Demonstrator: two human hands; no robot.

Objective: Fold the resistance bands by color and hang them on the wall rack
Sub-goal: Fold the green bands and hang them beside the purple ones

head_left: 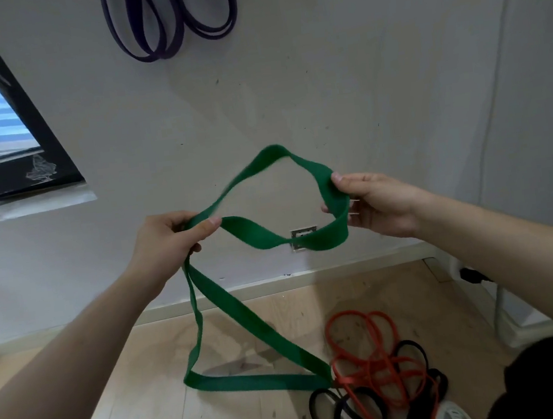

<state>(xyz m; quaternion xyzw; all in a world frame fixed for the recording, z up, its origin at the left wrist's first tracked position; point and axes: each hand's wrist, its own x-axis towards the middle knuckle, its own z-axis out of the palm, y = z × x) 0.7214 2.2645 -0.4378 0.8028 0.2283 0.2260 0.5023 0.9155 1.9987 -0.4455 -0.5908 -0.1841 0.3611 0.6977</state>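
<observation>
A wide green resistance band (257,235) stretches between both hands in front of a white wall. My left hand (168,242) pinches it at the crossing point, with one loop hanging down to the wooden floor. My right hand (374,205) grips the far end of the upper loop, thumb on top. Purple bands (164,25) hang in folded loops high on the wall; the rack itself is out of view. On the floor at lower right lie tangled red bands (371,360) and black bands (343,412).
A dark-framed window (1,137) is at the left. A wall socket (302,237) sits behind the green band, above the baseboard. A white object (518,319) stands at the right wall. A shoe tip (453,416) shows at the bottom.
</observation>
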